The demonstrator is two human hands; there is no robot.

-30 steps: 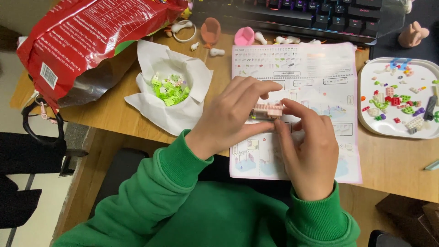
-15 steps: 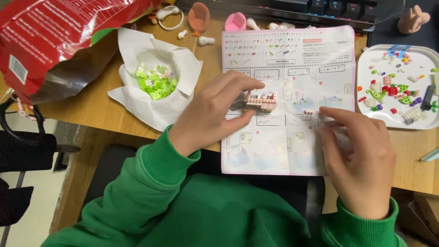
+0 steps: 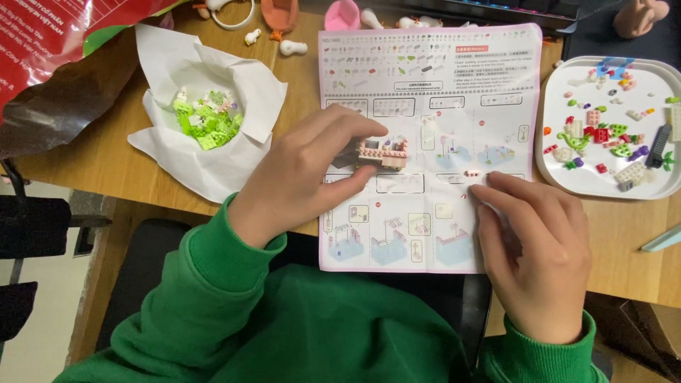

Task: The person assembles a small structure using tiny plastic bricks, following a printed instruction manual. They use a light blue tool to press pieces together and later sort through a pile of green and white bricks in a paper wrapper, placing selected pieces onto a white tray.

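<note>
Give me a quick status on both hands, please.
Left hand pinching small pink brick model. Right hand flat on paper instruction sheet, fingertips by tiny pink piece. Nothing blocking.

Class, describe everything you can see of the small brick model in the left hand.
The brick model is a small, flat, mostly pale pink build of plastic-looking studded bricks, with tiny bits on top. It lies level over the instruction sheet, pinched between the left hand's fingers and thumb. The right hand is apart from it.

Wooden desk [image 3: 298, 78] under instruction sheet [image 3: 425, 213]
</note>
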